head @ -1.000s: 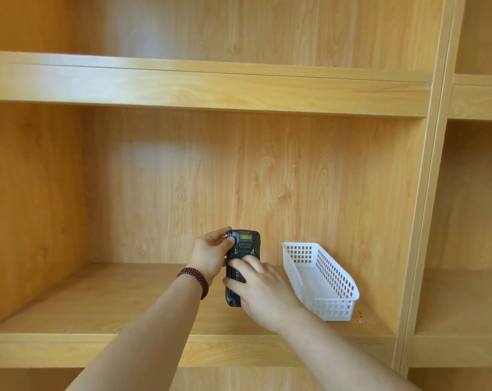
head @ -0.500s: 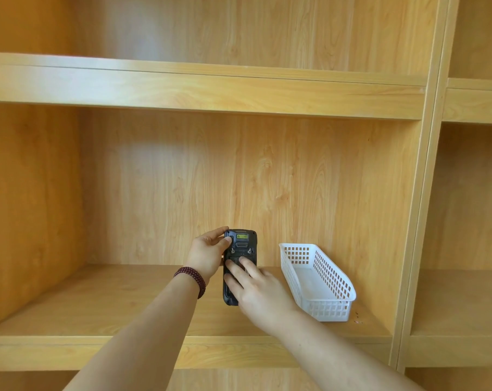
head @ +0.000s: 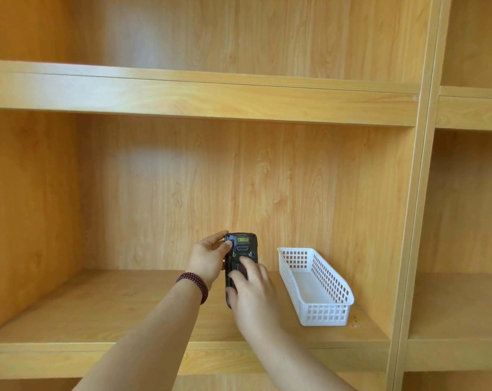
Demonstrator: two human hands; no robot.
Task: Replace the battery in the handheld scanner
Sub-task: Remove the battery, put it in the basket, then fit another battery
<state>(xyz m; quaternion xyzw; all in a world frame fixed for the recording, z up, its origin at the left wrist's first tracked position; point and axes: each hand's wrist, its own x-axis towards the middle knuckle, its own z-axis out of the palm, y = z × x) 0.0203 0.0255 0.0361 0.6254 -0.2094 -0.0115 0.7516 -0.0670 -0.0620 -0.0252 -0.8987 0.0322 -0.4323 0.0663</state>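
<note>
We held the handheld scanner (head: 240,249) upright over the wooden shelf (head: 112,306), back facing us, our left hand (head: 208,258) gripping its top edge while our right hand (head: 250,292) pressed fingers (head: 243,262) on the battery cover. The cover looked unopened; removal and the swap apparently lay ahead. No spare battery showed in the white basket (head: 324,314) nearby.

Bright, even light with pale glare on the shelf edge (head: 182,97); sharp focus, slight wide-angle bowing.
</note>
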